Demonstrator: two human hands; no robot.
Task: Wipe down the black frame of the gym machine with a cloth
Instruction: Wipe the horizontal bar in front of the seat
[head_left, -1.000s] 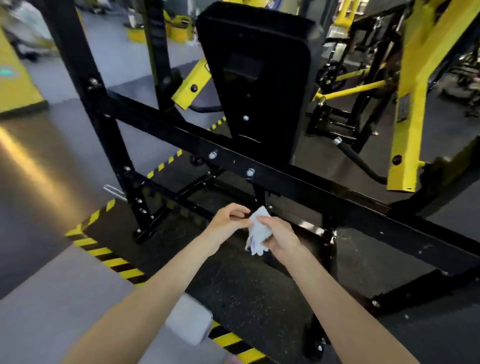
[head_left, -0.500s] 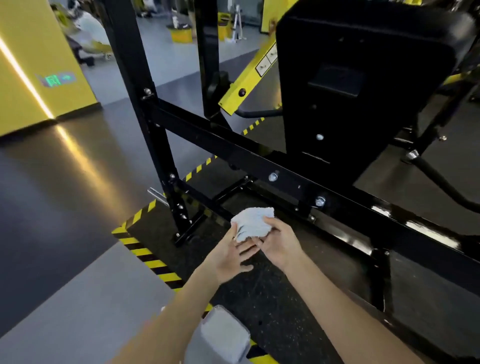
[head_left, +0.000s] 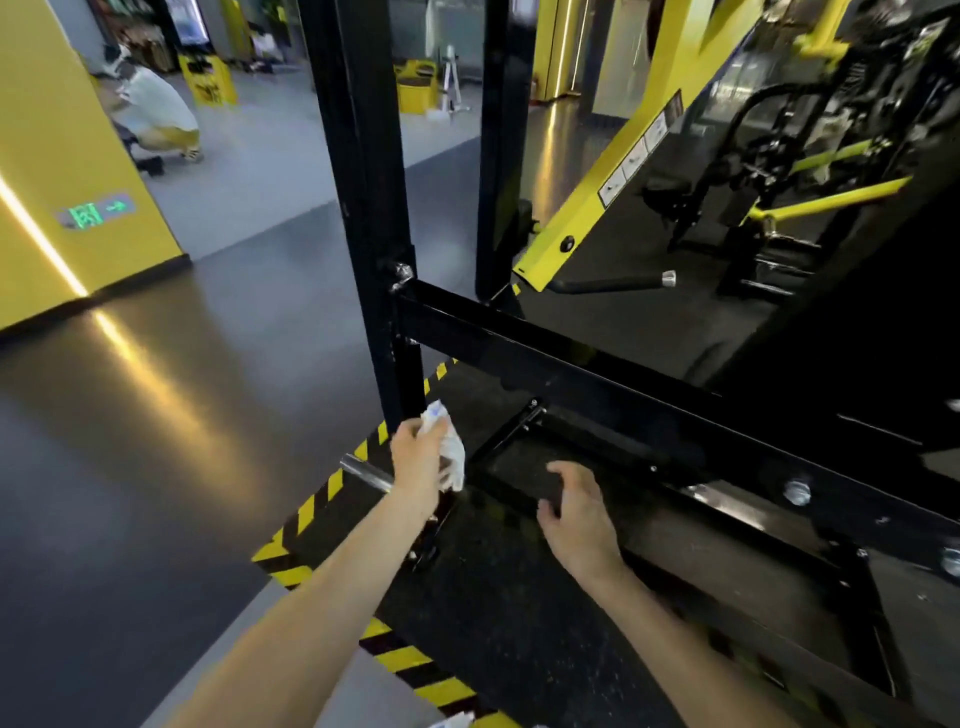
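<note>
The dark rubber mat (head_left: 519, 639), edged with striped tape (head_left: 306, 512), carries the machine and marks its footprint off from the grey floor (head_left: 156, 415). On it stands the black frame (head_left: 571, 371). A tall post (head_left: 363, 182) rises at the left, and a broad crossbar runs from it down to the right. A lower rail (head_left: 519, 496) lies near the mat. A yellow arm (head_left: 597, 197) leans behind the crossbar, well clear of both hands.

The left grip (head_left: 415, 462) is curled round the cloth (head_left: 454, 460), bunching it so that a wad stands above the knuckles and a tail hangs below. The wad's top meets the foot of the post just under the crossbar joint. Whether it presses there or only brushes cannot be told. Holding it bunched gives a firm pad to push along the narrow face of the steel.

The right grip (head_left: 579, 514) holds nothing. Its fingers are loosely bent and spread a little, and it hovers above the mat just beside the lower rail, probably kept free to brace.

The wipe seems to be starting at the post's base. The glossy crossbar, with its bolt (head_left: 797, 491), and the rails are left to do.
</note>
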